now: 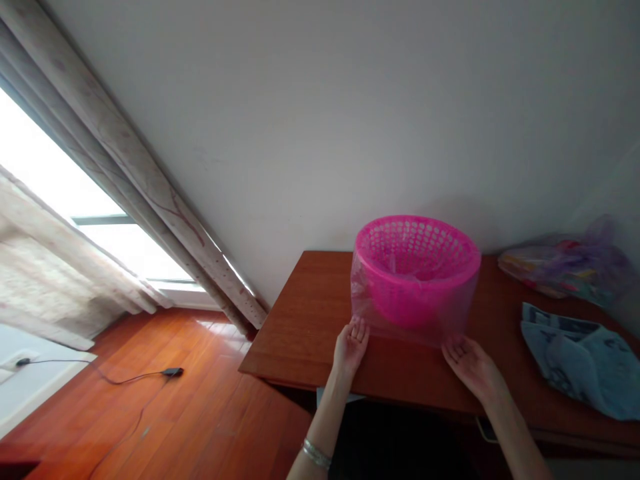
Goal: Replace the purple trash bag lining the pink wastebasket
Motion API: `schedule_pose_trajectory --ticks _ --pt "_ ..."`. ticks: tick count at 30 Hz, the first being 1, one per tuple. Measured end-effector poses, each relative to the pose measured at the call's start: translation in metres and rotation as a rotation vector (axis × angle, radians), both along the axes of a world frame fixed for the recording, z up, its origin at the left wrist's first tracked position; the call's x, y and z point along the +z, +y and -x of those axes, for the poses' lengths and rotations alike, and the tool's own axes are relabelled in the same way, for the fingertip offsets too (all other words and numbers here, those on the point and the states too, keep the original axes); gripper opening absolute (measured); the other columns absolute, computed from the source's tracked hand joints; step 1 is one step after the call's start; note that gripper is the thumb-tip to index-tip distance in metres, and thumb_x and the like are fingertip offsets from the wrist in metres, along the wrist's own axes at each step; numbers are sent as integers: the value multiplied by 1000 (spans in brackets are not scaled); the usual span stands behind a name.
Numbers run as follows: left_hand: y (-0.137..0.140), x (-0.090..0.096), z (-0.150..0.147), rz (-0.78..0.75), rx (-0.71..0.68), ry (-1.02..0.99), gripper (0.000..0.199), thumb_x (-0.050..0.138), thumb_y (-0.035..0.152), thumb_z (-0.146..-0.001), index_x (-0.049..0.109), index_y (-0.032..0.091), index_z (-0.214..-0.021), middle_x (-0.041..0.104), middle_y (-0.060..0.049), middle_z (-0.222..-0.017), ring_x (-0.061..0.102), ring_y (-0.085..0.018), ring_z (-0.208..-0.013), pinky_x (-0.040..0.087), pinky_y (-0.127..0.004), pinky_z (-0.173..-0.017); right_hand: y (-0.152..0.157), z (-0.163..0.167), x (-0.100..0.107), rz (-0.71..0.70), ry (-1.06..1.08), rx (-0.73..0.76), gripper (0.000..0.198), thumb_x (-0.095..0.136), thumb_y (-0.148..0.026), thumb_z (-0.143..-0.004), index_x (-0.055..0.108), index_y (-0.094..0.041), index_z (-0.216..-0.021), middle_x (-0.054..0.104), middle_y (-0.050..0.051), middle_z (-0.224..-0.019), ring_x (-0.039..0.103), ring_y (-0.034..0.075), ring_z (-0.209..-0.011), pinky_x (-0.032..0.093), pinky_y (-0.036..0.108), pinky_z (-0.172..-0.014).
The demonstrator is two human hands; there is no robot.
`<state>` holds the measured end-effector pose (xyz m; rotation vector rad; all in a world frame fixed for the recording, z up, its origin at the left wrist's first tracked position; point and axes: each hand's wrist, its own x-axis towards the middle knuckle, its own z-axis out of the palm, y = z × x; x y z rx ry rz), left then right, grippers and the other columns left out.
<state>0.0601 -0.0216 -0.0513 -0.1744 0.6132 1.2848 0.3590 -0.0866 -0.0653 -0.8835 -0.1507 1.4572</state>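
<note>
A bright pink plastic basket (420,303) with a perforated wall stands upright on the wooden desk. Thin, clear plastic bag film (360,307) drapes over its near rim and hangs down the front and sides. At the film's lower left corner my left hand (351,343) is closed on the edge, palm turned up. My right hand (473,365) grips the lower right corner the same way, so the film is stretched between both hands. Some fingertips are blurred or behind the film.
The wooden desk (310,300) stands against a grey wall. To the right lie a stuffed purplish plastic bag (565,263) and a folded bluish cloth-like item (583,360). A curtain (145,173) hangs at left; a black adapter (173,372) with a cord lies on the floor.
</note>
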Motion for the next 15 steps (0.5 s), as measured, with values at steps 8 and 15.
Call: schedule_pose_trajectory --ticks 8,15 --pt "-3 18 10 -88 -132 -45 16 55 9 -80 66 12 -91 74 -12 -96 70 -24 -99 50 -42 -98 -3 -1 11 91 231 -64 6 63 -19 -77 64 -23 -81 68 -2 -87 68 13 -85 58 32 -88" --pt "-19 43 0 -249 -303 -95 25 56 20 -79 68 12 -99 72 -16 -108 64 -31 -113 40 -48 -106 -5 6 32 38 233 14 14 63 -21 -76 71 -16 -86 70 10 -107 66 22 -106 57 36 -92"
